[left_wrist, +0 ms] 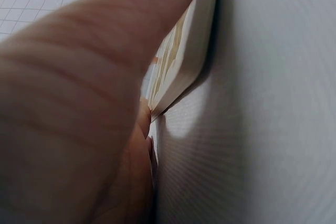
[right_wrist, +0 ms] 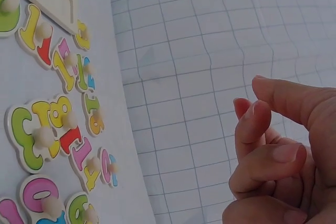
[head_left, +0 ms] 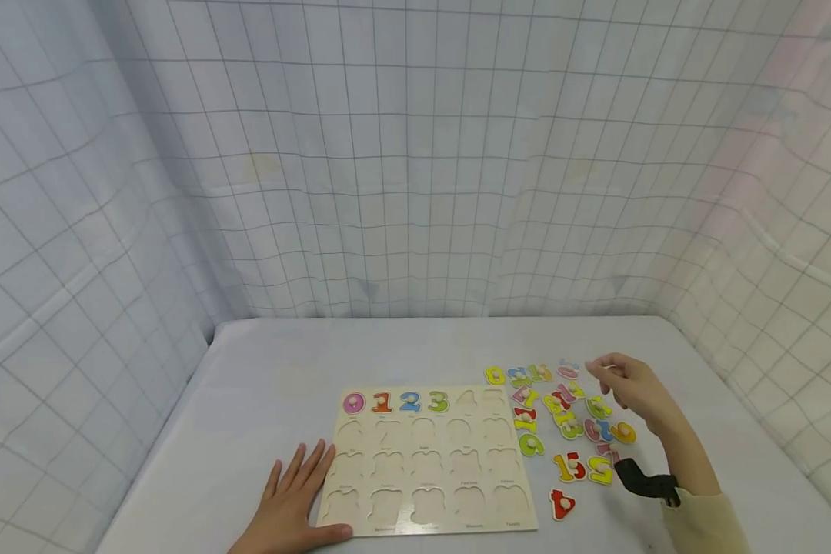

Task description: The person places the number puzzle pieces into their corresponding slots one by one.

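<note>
My left hand (head_left: pixel 287 504) rests on the table with fingers spread along the left side of a wooden number puzzle board (head_left: pixel 429 529). Its thumb lies over the board's front left corner. In the board's top row sit a pink 0 (head_left: pixel 353 403), an orange 1 (head_left: pixel 382 402), a blue 2 (head_left: pixel 410 402) and a green 3 (head_left: pixel 438 402); the other recesses show bare. Above the far right of the loose pieces hovers my right hand (head_left: pixel 630 386), fingers loosely bent. In the right wrist view, a gap separates thumb and index finger (right_wrist: pixel 252 121), with nothing held.
Loose knobbed number pieces lie right of the board, among them a green 6 (head_left: pixel 530 445), a 15 (head_left: pixel 570 466), a red 4 (head_left: pixel 562 505) and a yellow 0 (head_left: pixel 495 375). Some overlap or touch. A grid-patterned curtain (head_left: pixel 415 192) hangs behind the white table (head_left: pixel 249 385).
</note>
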A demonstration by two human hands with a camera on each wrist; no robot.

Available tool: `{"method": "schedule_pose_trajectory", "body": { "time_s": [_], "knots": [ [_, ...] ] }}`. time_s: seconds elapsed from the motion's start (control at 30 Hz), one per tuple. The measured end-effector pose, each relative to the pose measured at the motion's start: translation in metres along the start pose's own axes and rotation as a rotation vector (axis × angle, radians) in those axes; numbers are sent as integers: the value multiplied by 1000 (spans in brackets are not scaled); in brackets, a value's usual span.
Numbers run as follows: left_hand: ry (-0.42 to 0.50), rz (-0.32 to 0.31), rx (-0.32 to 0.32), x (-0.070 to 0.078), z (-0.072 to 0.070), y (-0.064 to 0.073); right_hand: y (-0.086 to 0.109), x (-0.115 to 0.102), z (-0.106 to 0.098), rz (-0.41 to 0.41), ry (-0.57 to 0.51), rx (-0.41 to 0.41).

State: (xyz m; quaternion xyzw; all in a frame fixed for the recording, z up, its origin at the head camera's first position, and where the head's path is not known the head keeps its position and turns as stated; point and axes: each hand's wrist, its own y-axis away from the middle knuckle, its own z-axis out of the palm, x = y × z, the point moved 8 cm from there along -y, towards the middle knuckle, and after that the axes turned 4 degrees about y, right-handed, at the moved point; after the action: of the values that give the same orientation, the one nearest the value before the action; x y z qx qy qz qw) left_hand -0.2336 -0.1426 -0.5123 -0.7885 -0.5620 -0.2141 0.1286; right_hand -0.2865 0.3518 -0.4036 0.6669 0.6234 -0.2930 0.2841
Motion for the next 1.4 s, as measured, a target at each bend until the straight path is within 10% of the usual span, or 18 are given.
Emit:
{"method": "schedule_pose_trajectory", "body": {
  "time_s": [0.33,0.67,1.4],
  "knots": [
    [5,-3,-3,0,-1,3,25,13,30,-4,1,-165],
    [30,0,0,4,-3,4,69,15,116,-202,-87,-835],
    [42,23,10,6,-4,4,70,20,126,-220,-37,-839]
  ]
}}
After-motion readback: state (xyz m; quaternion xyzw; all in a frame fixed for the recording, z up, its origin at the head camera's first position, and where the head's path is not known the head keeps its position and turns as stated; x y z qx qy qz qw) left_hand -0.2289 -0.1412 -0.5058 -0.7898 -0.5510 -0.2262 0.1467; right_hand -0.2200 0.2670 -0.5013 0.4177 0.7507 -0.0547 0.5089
